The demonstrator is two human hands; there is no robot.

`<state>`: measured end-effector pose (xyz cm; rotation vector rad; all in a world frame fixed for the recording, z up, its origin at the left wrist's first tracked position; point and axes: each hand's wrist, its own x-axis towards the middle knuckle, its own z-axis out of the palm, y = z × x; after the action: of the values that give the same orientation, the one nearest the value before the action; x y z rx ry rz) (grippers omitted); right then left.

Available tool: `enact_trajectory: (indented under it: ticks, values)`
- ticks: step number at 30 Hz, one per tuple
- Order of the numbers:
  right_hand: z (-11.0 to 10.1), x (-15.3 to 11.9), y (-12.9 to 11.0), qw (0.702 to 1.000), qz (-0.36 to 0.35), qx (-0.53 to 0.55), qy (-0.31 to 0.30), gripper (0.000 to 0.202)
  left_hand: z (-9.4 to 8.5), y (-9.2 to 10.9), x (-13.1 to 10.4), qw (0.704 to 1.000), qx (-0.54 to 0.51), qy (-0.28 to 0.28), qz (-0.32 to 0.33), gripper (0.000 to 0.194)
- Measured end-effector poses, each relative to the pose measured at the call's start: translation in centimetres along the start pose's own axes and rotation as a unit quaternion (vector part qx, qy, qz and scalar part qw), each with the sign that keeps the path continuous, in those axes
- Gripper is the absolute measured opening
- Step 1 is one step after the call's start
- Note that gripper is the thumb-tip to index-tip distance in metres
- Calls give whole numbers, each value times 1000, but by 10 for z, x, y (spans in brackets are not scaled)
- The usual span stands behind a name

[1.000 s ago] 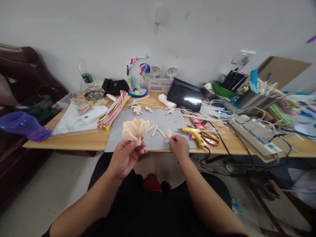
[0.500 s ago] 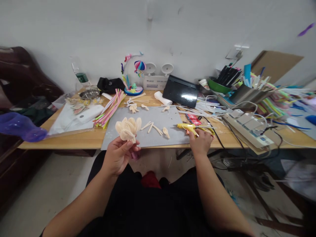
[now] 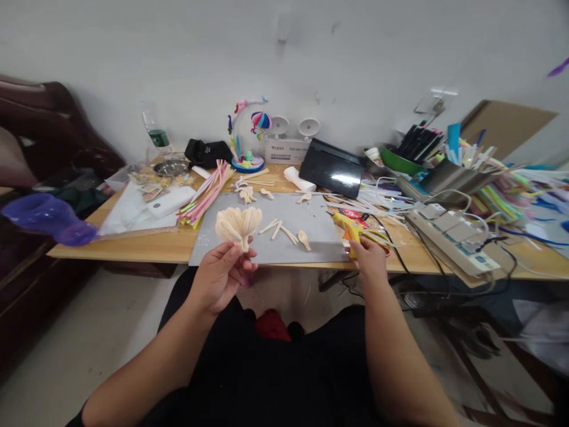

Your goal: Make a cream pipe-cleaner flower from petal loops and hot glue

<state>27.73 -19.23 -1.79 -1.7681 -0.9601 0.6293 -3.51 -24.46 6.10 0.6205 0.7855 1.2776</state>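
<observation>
Left of centre, the left hand (image 3: 222,276) pinches the cream flower (image 3: 237,224); hard squeezing could bend it. The right hand (image 3: 373,258) curls fingers round the glue gun (image 3: 349,226)

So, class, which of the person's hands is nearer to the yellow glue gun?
Right. The right hand is at the yellow glue gun, fingers around its handle; the left hand is well to its left, holding the cream petal cluster.
</observation>
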Motion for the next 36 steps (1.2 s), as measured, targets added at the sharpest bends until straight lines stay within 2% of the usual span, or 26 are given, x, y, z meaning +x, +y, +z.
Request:
enact_trajectory:
  ticks: [3, 5, 9, 10, 12, 14, 16, 18, 20, 23, 25, 30, 36]
  values:
    - [6, -25, -14, 993, 12, 108, -36, 37, 0, 0, 1, 999, -35, -5, -16, 24]
    - [11, -43, -27, 975, 24, 204, -84, 34, 1, 1, 1, 999, -49, -9, -21, 24]
    - [16, -76, -54, 877, 30, 417, -235, 25, 3, 3, 0, 998, -53, -25, -30, 23]
    - [17, -83, -59, 860, 22, 437, -261, 24, 3, 3, -1, 998, -53, -31, -30, 24]
    - [19, -97, -66, 847, -3, 448, -288, 23, 2, 2, -2, 997, -51, -48, -27, 25]
    - [20, -110, -68, 861, -39, 416, -288, 23, 1, 1, -2, 997, -47, -64, -21, 26]
    - [20, -121, -68, 890, -86, 337, -294, 22, -1, 0, -3, 997, -41, -71, -12, 25]
    - [20, -130, -68, 906, -146, 247, -312, 20, -1, -1, -3, 997, -34, -72, -3, 24]
    - [21, -136, -71, 903, -223, 176, -322, 18, -2, -1, -4, 997, -29, -68, 5, 21]
    - [21, -139, -80, 891, -340, 99, -284, 11, -2, -1, -4, 998, -19, -55, 14, 24]
    - [21, -140, -86, 880, -389, 58, -266, 6, -2, -2, -4, 999, -10, -45, 20, 25]
    - [21, -140, -92, 865, -440, 23, -241, 7, -5, -5, -2, 998, 2, -46, 38, 17]
    - [22, -142, -94, 858, -466, 0, -215, 11, -6, -6, -3, 998, 17, -43, 44, 15]
